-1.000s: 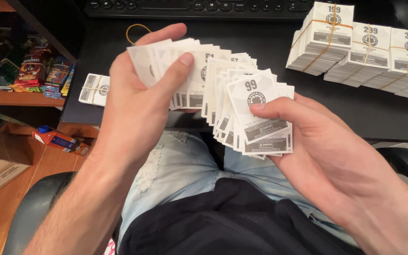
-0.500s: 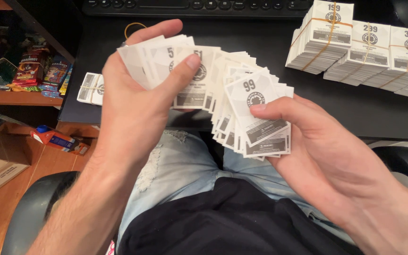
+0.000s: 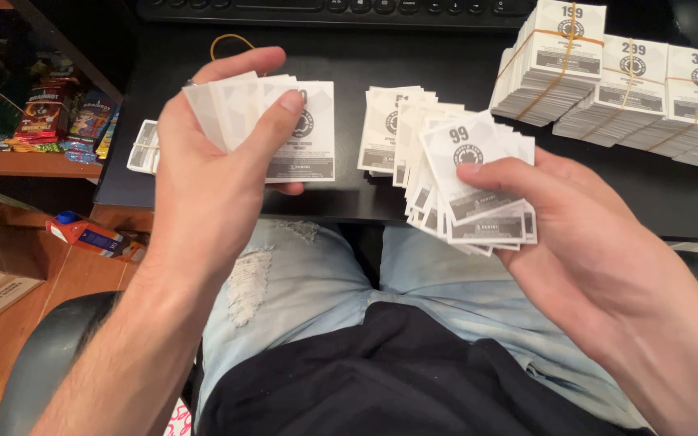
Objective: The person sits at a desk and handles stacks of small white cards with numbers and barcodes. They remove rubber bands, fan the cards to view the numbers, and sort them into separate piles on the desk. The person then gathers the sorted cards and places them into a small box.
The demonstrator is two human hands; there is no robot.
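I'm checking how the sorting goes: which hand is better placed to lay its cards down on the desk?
Probably the left. The left hand holds a small fan of cards right above bare black desk. The right hand grips the larger fanned stack near the desk's front edge, over the lap.

A home desk corner, by the look of it — a collector's spot. A black desk (image 3: 381, 202) carries a dark keyboard (image 3: 333, 8) along its far edge and banded stacks of white cards (image 3: 607, 77). To the left, a wooden shelf (image 3: 26, 161) holds colourful foil packets (image 3: 50, 117) — below it a wood floor (image 3: 10, 355) and the black chair (image 3: 50, 355) the person sits in.
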